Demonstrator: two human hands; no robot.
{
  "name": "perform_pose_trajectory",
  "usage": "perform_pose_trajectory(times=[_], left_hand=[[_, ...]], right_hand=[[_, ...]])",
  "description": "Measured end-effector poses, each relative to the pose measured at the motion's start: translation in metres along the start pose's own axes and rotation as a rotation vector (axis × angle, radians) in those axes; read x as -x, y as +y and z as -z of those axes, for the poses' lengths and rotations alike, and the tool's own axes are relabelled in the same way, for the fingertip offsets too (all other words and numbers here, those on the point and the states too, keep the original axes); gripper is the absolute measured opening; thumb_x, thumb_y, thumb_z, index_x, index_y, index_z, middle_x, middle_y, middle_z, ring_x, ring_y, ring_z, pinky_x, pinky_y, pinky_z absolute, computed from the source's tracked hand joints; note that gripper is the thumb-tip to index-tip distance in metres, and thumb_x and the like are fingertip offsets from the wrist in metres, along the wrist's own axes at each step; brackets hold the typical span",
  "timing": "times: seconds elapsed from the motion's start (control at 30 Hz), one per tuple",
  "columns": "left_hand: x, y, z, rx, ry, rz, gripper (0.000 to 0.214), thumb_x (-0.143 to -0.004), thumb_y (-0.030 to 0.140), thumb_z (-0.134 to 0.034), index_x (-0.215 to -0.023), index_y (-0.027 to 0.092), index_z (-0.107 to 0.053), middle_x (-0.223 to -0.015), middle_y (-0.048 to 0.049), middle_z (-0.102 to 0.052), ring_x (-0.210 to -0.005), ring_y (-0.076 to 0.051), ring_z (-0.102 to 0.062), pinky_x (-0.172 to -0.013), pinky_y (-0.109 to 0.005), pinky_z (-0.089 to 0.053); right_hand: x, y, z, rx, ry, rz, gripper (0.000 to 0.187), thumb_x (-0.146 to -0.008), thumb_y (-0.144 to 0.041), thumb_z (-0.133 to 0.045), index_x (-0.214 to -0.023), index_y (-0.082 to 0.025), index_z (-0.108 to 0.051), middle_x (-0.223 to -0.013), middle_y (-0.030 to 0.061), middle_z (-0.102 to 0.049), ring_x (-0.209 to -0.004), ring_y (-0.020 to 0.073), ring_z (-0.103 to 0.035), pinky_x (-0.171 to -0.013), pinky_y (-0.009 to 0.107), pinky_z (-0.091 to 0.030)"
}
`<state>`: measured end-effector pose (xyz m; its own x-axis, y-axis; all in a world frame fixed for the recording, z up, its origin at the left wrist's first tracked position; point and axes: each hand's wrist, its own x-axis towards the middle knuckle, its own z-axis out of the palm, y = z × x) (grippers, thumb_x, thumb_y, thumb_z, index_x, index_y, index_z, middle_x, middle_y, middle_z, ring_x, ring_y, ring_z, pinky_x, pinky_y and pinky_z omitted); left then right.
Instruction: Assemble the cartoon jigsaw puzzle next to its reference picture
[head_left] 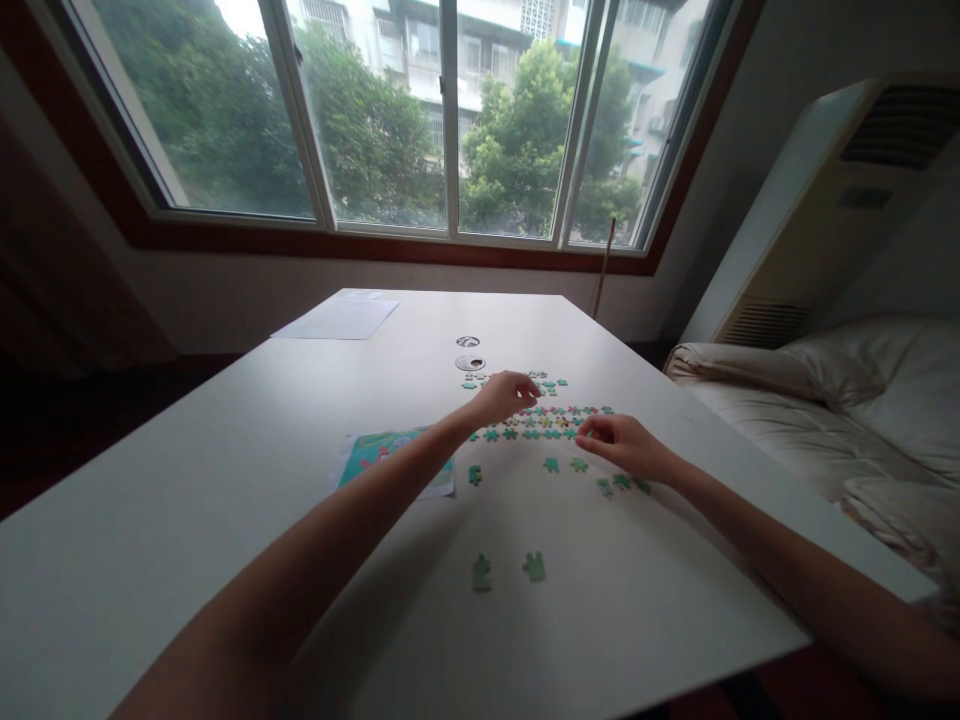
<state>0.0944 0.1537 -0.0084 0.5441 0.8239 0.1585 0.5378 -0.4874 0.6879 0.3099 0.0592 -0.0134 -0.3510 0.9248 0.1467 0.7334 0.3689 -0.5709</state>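
Note:
My left hand [508, 396] reaches over the jigsaw pieces, its fingers curled and pointing right. Its fingertips are close to small loose pieces [555, 384] behind the rows; anything between them is too small to make out. My right hand [624, 444] is at the right end of the nearest row of teal pieces [531, 434], thumb and fingertips together in a pinch. Whether a piece is in that pinch cannot be seen. Several rows of pieces lie spread side by side. Partly behind my left forearm is a colourful picture sheet [360, 458].
Loose pieces lie nearer me, including a greenish one [534, 566] and another [481, 572]. More pieces [621, 482] lie by my right wrist. Two round discs [470, 363] and a white paper [337, 320] are farther back on the white table [225, 480]. A sofa [810, 400] stands right.

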Motion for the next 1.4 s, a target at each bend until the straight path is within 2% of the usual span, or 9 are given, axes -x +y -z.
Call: perform_pose_trajectory(times=[0.13,0.33,0.53,0.67,0.87,1.07,1.4], left_hand=[[0.026,0.015,-0.005,0.288,0.061,-0.015,0.008,-0.075,0.017,-0.066,-0.081,0.012,-0.065,-0.074,-0.0016,-0.065,-0.072,-0.014,-0.061,-0.070,-0.027,-0.048],[0.060,0.030,-0.020,0.675,0.069,0.035,0.014,-0.069,0.021,-0.070,-0.079,0.012,-0.065,-0.070,-0.0037,-0.066,-0.064,-0.012,-0.060,-0.064,-0.027,-0.048],[0.071,0.034,-0.026,0.923,0.062,0.106,0.018,-0.066,0.021,-0.073,-0.076,0.011,-0.062,-0.066,-0.0032,-0.064,-0.062,-0.011,-0.061,-0.066,-0.028,-0.049],[0.072,0.034,-0.028,0.989,0.067,0.148,0.025,-0.063,0.025,-0.078,-0.075,0.010,-0.062,-0.067,-0.0039,-0.065,-0.065,-0.013,-0.063,-0.068,-0.029,-0.050],[0.075,0.038,-0.029,1.034,0.042,0.195,0.029,-0.058,0.024,-0.081,-0.074,0.010,-0.061,-0.065,-0.0033,-0.065,-0.066,-0.015,-0.065,-0.069,-0.030,-0.050],[0.075,0.035,-0.026,1.031,0.067,0.237,0.027,-0.064,0.022,-0.078,-0.083,0.011,-0.061,-0.071,-0.0058,-0.067,-0.066,-0.014,-0.065,-0.067,-0.028,-0.049],[0.071,0.022,-0.020,0.915,0.149,0.261,0.020,-0.066,0.020,-0.074,-0.078,0.011,-0.061,-0.070,-0.0052,-0.065,-0.062,-0.011,-0.061,-0.064,-0.025,-0.049]], right_hand=[[0.002,-0.018,-0.008,-0.027,0.061,0.050,0.027,-0.079,-0.041,-0.054,-0.078,-0.016,-0.063,-0.059,-0.0010,-0.053,-0.051,0.0095,-0.042,-0.049,0.022,-0.032],[0.008,-0.038,-0.019,-0.042,0.193,0.073,0.025,-0.081,-0.040,-0.053,-0.078,-0.018,-0.063,-0.062,-0.0002,-0.056,-0.051,0.0097,-0.044,-0.050,0.022,-0.034],[0.012,-0.040,-0.025,-0.092,0.277,0.096,0.021,-0.081,-0.038,-0.055,-0.075,-0.018,-0.060,-0.062,-0.0003,-0.057,-0.051,0.0094,-0.044,-0.049,0.022,-0.034],[0.014,-0.041,-0.026,-0.142,0.309,0.099,0.019,-0.079,-0.036,-0.057,-0.076,-0.017,-0.061,-0.061,-0.0011,-0.056,-0.050,0.0088,-0.043,-0.048,0.021,-0.034],[0.013,-0.039,-0.025,-0.234,0.321,0.071,0.025,-0.080,-0.039,-0.056,-0.071,-0.016,-0.060,-0.060,-0.0010,-0.055,-0.050,0.0082,-0.041,-0.047,0.021,-0.033],[0.008,-0.028,-0.024,-0.334,0.361,0.042,0.029,-0.078,-0.043,-0.057,-0.075,-0.015,-0.061,-0.064,0.0000,-0.055,-0.051,0.0089,-0.042,-0.047,0.021,-0.034],[0.007,-0.020,-0.020,-0.322,0.406,0.008,0.032,-0.078,-0.046,-0.056,-0.073,-0.015,-0.061,-0.063,0.0001,-0.055,-0.052,0.0094,-0.042,-0.049,0.022,-0.034]])
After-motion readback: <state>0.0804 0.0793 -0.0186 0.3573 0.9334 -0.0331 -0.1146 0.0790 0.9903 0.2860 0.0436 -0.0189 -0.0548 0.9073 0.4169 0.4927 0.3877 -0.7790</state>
